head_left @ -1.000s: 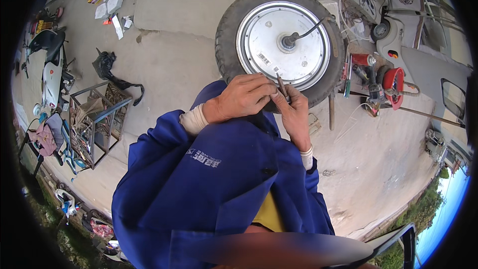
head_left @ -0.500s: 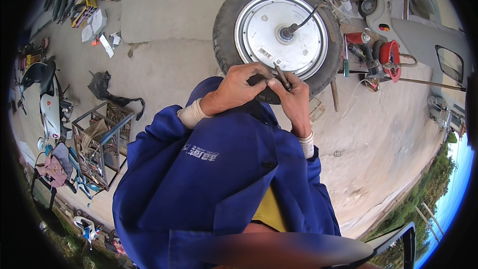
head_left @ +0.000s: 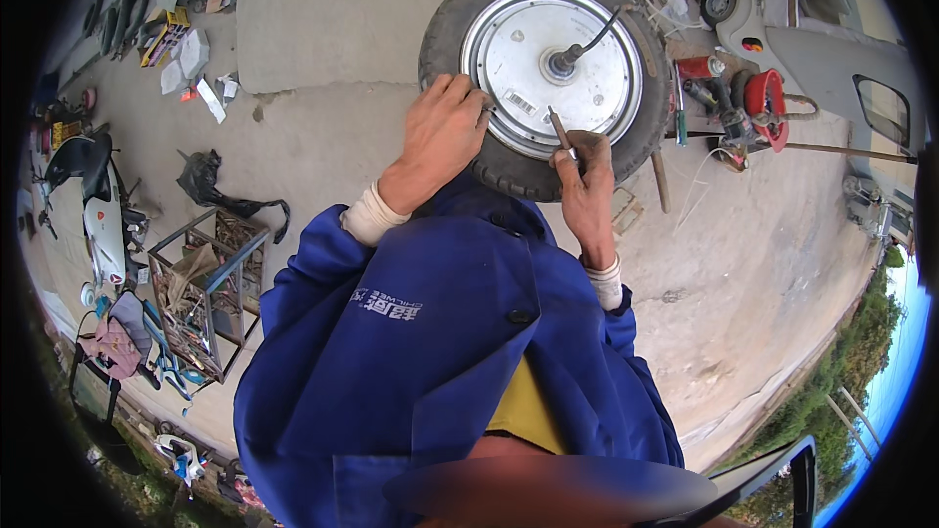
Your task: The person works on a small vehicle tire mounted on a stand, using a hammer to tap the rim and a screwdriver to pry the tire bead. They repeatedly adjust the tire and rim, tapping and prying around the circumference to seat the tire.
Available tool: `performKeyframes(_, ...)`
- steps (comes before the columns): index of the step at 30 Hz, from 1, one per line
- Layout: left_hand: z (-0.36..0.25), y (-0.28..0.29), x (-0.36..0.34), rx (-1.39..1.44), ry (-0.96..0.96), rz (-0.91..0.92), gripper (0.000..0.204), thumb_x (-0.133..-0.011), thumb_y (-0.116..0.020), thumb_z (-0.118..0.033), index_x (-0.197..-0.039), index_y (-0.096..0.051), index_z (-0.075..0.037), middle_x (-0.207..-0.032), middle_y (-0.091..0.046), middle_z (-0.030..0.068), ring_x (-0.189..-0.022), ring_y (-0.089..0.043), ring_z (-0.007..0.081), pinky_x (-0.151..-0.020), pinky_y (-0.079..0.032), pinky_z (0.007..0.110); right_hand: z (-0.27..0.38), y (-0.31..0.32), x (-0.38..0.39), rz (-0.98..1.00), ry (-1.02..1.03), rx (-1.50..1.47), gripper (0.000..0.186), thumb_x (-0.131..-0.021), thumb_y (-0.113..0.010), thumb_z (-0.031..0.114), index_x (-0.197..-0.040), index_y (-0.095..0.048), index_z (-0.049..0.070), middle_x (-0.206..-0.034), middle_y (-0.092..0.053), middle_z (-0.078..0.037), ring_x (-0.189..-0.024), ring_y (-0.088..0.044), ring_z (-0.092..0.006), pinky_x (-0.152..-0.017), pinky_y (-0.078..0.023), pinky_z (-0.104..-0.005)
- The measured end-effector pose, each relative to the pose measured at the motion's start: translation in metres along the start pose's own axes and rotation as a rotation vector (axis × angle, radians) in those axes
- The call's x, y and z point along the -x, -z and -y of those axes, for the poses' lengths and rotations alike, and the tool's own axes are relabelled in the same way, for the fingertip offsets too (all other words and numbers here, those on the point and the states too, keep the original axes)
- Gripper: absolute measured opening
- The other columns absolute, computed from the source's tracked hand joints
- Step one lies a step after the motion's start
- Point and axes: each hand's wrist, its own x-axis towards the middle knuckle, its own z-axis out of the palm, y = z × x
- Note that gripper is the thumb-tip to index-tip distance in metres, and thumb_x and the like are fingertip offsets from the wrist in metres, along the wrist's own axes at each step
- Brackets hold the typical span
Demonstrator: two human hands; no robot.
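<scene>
In front of me lies a wheel with a black tyre and a silver hub; a black cable rises from its axle. My right hand is over the tyre's near edge, closed on a slim dark metal rod that points up and away over the hub. My left hand is at the wheel's near left side, above the tyre and rim. Its fingers are curled together, and a small dark bit shows at the fingertips, too small to name.
Right of the wheel are a red spray can, a power tool and a red bowl. A metal-framed crate of scrap stands at left, near a black plastic bag and a scooter. A grey vehicle is at far right.
My hands were together over the near tyre edge and have moved apart. The left went left and up to the rim; the right moved slightly right, keeping the rod.
</scene>
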Motion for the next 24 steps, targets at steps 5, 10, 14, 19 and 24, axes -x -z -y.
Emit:
performKeyframes(5, -0.004, -0.002, -0.008, -0.112, 0.008, 0.079, 0.01, -0.088, -0.078, -0.011, -0.094, -0.077, -0.003, -0.097, -0.068, 0.0102, -0.097, -0.066, 0.0313, -0.083, -0.056, 0.044, 0.007, 0.007, 0.004, 0.008, -0.032, -0.009, 0.029, -0.107, -0.07, 0.012, -0.133, -0.065, -0.001, -0.097, -0.068, -0.004, -0.074, -0.053, -0.0073, -0.06, -0.042, -0.0257)
performKeyframes(10, -0.003, -0.008, -0.014, -0.215, -0.013, 0.17, 0.011, -0.087, -0.077, -0.011, -0.092, -0.077, -0.002, -0.097, -0.069, 0.0125, -0.098, -0.067, 0.0328, -0.084, -0.057, 0.046, 0.015, 0.009, 0.003, -0.076, 0.16, 0.073, 0.029, -0.104, -0.074, 0.013, -0.128, -0.064, -0.001, -0.1, -0.077, -0.018, -0.092, -0.073, -0.0227, -0.082, -0.056, -0.0348)
performKeyframes(14, -0.006, -0.005, -0.016, -0.166, -0.008, 0.218, 0.014, -0.087, -0.079, -0.012, -0.095, -0.077, -0.001, -0.1, -0.07, 0.0141, -0.102, -0.068, 0.0342, -0.085, -0.058, 0.046, 0.028, 0.007, -0.001, -0.105, 0.2, 0.162, 0.029, -0.105, -0.076, 0.017, -0.126, -0.064, 0.0, -0.103, -0.078, -0.02, -0.09, -0.077, -0.0284, -0.081, -0.058, -0.0388)
performKeyframes(19, -0.004, -0.005, -0.01, -0.07, 0.066, 0.149, 0.021, -0.086, -0.084, -0.013, -0.101, -0.078, -0.001, -0.102, -0.07, 0.0133, -0.104, -0.067, 0.0345, -0.088, -0.057, 0.046, 0.052, 0.006, -0.018, 0.053, 0.29, 0.223, 0.032, -0.105, -0.077, 0.017, -0.13, -0.063, 0.002, -0.096, -0.077, -0.015, -0.085, -0.075, -0.0247, -0.079, -0.058, -0.0354)
performKeyframes(24, 0.001, -0.002, -0.002, 0.098, 0.091, 0.086, 0.018, -0.086, -0.084, -0.011, -0.101, -0.078, -0.002, -0.099, -0.069, 0.012, -0.102, -0.065, 0.0339, -0.09, -0.054, 0.045, 0.066, -0.002, -0.041, 0.176, 0.444, 0.346, 0.031, -0.103, -0.075, 0.018, -0.127, -0.06, 0.003, -0.105, -0.079, -0.022, -0.092, -0.077, -0.0426, -0.076, -0.06, -0.0468)
